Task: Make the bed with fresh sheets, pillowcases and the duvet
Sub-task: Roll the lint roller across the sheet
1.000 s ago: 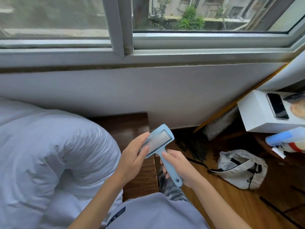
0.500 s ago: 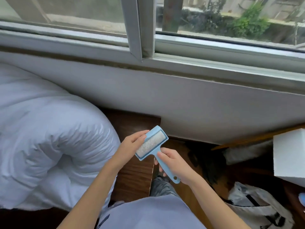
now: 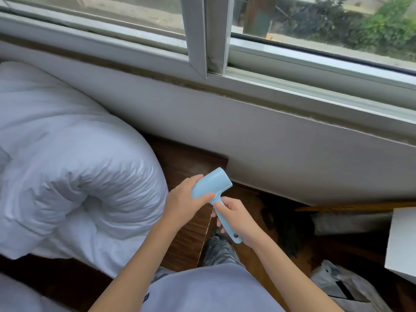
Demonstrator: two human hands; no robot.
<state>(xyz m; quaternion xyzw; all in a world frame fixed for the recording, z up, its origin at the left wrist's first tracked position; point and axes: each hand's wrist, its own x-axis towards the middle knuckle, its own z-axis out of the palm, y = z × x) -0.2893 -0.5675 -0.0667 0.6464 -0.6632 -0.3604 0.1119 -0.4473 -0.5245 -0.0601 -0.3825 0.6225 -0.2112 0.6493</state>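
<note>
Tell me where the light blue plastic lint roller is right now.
In the head view, the light blue plastic lint roller sits low centre, held in both hands, just right of the bunched white duvet and below the window sill.

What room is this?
Probably a bedroom: a puffy white rolled duvet lies on a dark wooden bed frame below a sliding window.

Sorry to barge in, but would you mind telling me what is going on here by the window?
A person stands between the bed and the window, holding a blue lint roller in both hands. The left hand grips its head, and the right hand grips the handle. The roller's plain blue side faces the camera. The white duvet lies bunched up on the bed to the left, untouched.
</note>
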